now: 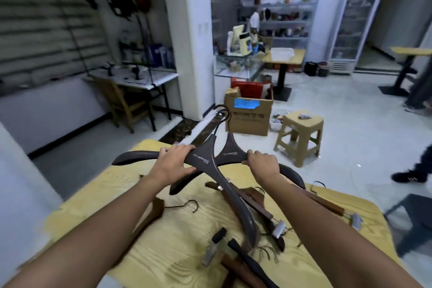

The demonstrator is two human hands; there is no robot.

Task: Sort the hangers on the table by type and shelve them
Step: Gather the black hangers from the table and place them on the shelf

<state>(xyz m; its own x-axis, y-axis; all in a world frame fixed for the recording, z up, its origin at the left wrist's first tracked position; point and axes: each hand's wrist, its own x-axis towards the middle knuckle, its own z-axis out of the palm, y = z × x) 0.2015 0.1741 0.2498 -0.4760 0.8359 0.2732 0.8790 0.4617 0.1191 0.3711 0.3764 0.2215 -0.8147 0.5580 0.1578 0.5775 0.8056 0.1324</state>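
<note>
Two dark grey wide-shouldered hangers are held up over the yellow wood-grain table (77, 203), hooks pointing away. My left hand (174, 162) grips the left hanger (203, 159) near its neck. My right hand (263, 162) grips the right hanger (230, 153) on its right arm. The two hangers overlap in the middle. On the table below lie several brown wooden clip hangers (254, 203), another brown wooden hanger (149, 213) with a black hook at the left, and black-tipped pieces (233, 244) near the front edge.
Beyond the table stand a cardboard box (249, 116) with blue tape and a beige plastic stool (300, 133). A wooden chair (121, 103) and white desk sit at the left. A person's shoe (408, 175) shows at the right. Shelves (287, 16) line the far wall.
</note>
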